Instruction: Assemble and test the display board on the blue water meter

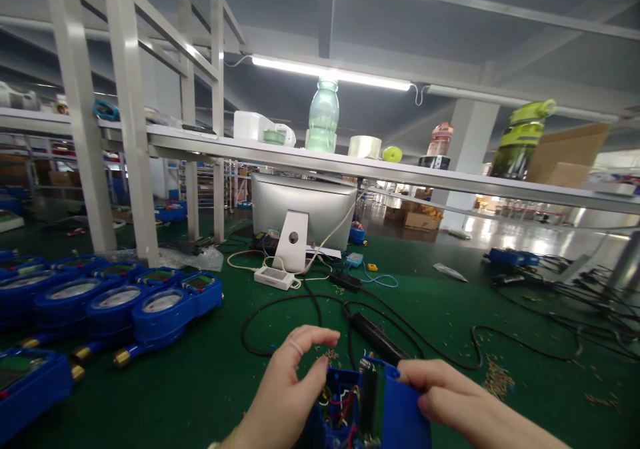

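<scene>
At the bottom centre lies an opened blue plastic housing point(325, 429) with coloured wires inside. My right hand point(445, 392) pinches the upper edge of a blue cover point(405, 414), which stands tilted up beside the housing. A circuit board point(369, 396) is fixed on the cover's inner side. My left hand point(293, 386) is at the housing's left side, thumb and index finger curved and apart with nothing between them. Its thumb tip is close to the housing's rim; whether it touches I cannot tell. The lower part of the housing is cut off by the frame.
Several blue gauge meters point(160, 312) with brass fittings stand at the left. Behind my hands, a black power tool point(377, 339) lies among looped cables. Small screws point(497, 376) are scattered at the right. A monitor point(305, 209) stands under a shelf point(300, 159) holding bottles and tape.
</scene>
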Demonstrator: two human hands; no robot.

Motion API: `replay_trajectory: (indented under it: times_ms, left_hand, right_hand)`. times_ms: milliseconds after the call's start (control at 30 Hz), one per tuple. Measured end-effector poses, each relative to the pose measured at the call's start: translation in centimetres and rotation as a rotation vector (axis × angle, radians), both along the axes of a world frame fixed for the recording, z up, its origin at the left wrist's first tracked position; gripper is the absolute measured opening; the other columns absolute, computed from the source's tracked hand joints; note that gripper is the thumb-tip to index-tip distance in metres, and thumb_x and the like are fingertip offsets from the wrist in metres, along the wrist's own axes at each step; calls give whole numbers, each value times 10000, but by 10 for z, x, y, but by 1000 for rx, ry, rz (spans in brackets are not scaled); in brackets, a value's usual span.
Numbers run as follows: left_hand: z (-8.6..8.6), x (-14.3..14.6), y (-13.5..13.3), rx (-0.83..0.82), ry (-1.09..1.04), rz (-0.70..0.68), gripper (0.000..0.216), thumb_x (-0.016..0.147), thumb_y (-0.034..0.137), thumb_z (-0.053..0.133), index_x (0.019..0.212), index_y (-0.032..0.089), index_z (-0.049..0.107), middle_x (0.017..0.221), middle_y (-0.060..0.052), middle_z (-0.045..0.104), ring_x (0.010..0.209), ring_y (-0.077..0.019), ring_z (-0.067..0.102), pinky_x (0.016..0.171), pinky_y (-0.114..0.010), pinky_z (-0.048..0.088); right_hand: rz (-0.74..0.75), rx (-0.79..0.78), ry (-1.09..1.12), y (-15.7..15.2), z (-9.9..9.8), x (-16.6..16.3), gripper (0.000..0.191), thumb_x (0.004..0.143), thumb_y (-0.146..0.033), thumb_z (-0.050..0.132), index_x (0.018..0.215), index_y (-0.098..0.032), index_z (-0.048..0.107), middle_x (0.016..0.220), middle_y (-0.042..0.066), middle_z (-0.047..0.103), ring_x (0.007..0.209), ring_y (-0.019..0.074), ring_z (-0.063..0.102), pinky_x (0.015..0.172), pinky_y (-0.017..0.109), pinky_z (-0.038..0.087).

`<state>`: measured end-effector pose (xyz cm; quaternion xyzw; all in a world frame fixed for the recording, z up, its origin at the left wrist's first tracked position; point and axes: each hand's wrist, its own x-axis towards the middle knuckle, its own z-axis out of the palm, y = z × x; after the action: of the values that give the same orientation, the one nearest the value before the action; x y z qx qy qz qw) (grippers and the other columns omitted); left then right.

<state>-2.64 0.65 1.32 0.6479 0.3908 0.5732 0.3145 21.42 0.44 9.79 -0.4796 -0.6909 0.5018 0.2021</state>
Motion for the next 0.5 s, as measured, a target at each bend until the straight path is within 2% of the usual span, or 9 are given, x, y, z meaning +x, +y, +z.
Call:
replay_trajectory:
  times_ms: [67,133,200,233,300,367,433,500]
  left_hand:
    - [12,-2,13,-171,-12,-256,387,799,116,575,1152,262,633,1179,-65,665,1137,-256,576,992,-431,423]
    - [21,-1,20,-302,-27,-520,478,749,163,642,1219,246,602,1229,-82,649,1156,-285,571,960,-423,459]
    - [28,2,23,-385,-51,-705,531,721,231,693,1241,227,587,1192,-95,667,1128,-303,589,913,-412,489]
    - [29,3,24,-408,-64,-758,542,705,260,719,1230,214,595,1157,-97,680,1107,-305,598,898,-404,494]
    - [28,5,26,-435,-91,-793,526,669,298,769,1164,181,636,1075,-97,699,1044,-292,622,884,-381,488]
    - [24,5,26,-444,-122,-751,466,638,310,804,1057,152,677,988,-88,706,937,-259,646,842,-349,490]
    - [17,5,25,-431,-166,-638,386,632,315,813,953,143,685,893,-61,699,809,-207,643,758,-301,492]
    - [9,5,23,-389,-207,-475,293,648,304,807,851,144,670,814,-26,675,730,-157,603,687,-246,466]
  right_hand:
    - [60,5,-20,11,12,-4,263,716,-200,493,878,-198,701,951,13,619,899,174,553,794,271,429]
    - [133,-1,-28,21,19,-11,196,707,-166,526,816,-181,688,808,-9,590,791,140,531,719,260,425]
    - [206,-17,-20,31,21,-17,95,769,-223,580,781,-156,647,717,-26,551,674,112,508,631,254,424]
    - [236,-23,-13,36,20,-19,133,806,-273,596,778,-147,626,703,-31,545,637,102,503,601,250,425]
    - [276,-25,4,43,17,-23,229,858,-354,591,791,-135,603,710,-34,557,607,91,517,573,241,437]
    - [280,-11,32,48,12,-26,259,882,-376,568,800,-132,599,710,-35,567,594,85,530,557,235,451]
    - [232,33,81,52,5,-28,253,896,-377,547,857,-134,603,742,-24,582,618,92,551,574,247,471]
    - [133,105,141,53,-3,-29,267,910,-385,520,1006,-145,586,846,3,604,689,112,580,627,279,494]
